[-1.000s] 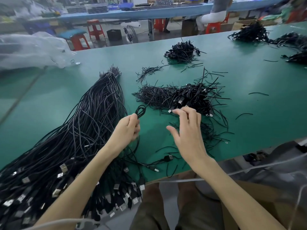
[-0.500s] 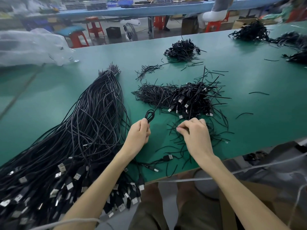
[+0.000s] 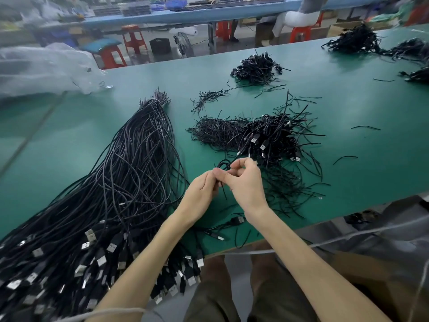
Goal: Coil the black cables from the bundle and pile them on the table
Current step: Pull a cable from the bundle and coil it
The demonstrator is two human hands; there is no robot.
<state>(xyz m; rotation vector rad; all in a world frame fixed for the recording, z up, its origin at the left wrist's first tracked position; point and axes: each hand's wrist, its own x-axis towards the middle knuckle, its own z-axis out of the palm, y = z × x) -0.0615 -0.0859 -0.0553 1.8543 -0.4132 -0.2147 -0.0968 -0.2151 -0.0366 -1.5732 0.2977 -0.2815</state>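
Note:
A long bundle of black cables (image 3: 130, 182) lies on the green table (image 3: 348, 108), its USB plugs fanned over the near edge at the left. My left hand (image 3: 201, 191) and my right hand (image 3: 243, 182) meet near the table's front, both pinching one small coiled black cable (image 3: 223, 164) whose loop sticks up between the fingertips. A thin black tie end hangs down between the hands. Just beyond the hands sits the pile of coiled cables (image 3: 271, 135), next to a heap of thin black ties (image 3: 216, 132).
Another coiled pile (image 3: 256, 68) lies farther back, with more piles (image 3: 355, 41) at the far right. Loose ties are scattered around the piles. A clear plastic bag (image 3: 44, 68) sits at the far left. A loose cable with a plug (image 3: 234, 221) lies near the front edge.
My right hand has moved left from the ties to meet the left hand, and both now grip the small coil. The coil has shifted right, toward the pile.

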